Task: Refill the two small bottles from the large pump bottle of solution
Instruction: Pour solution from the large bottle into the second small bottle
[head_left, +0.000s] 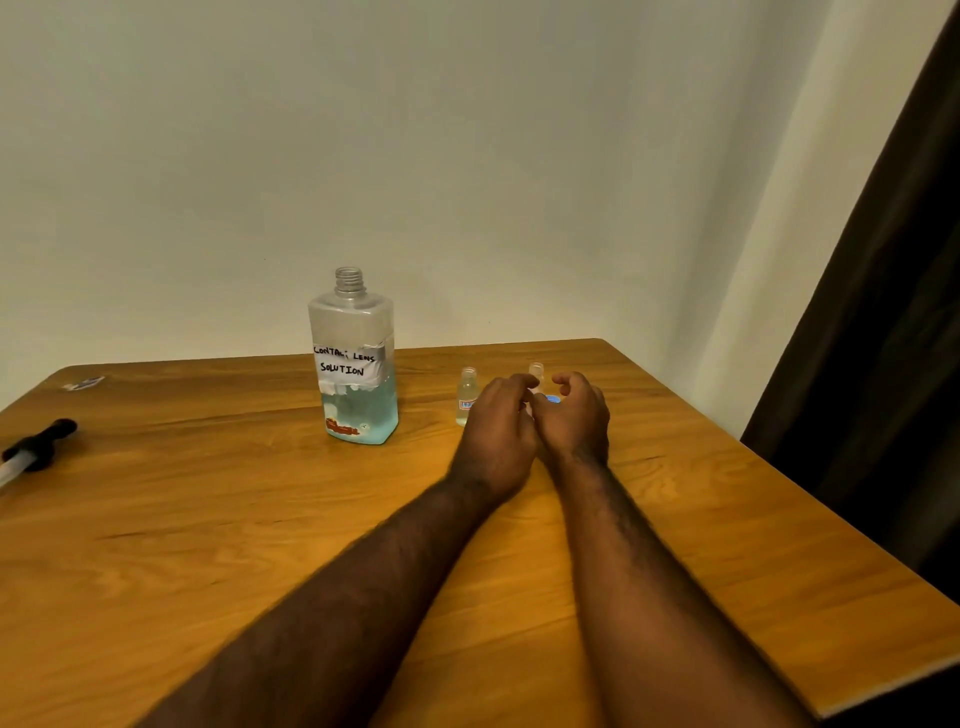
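Your left hand and right hand are resting together, curling around one small bottle (grip I cannot tell), probably steadying it; other small bottle and large pump bottle are standing just left.

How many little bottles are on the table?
2. The first small bottle stands free, right of the large bottle; the second small bottle is behind the left hand and right hand, only its neck showing. None else visible.
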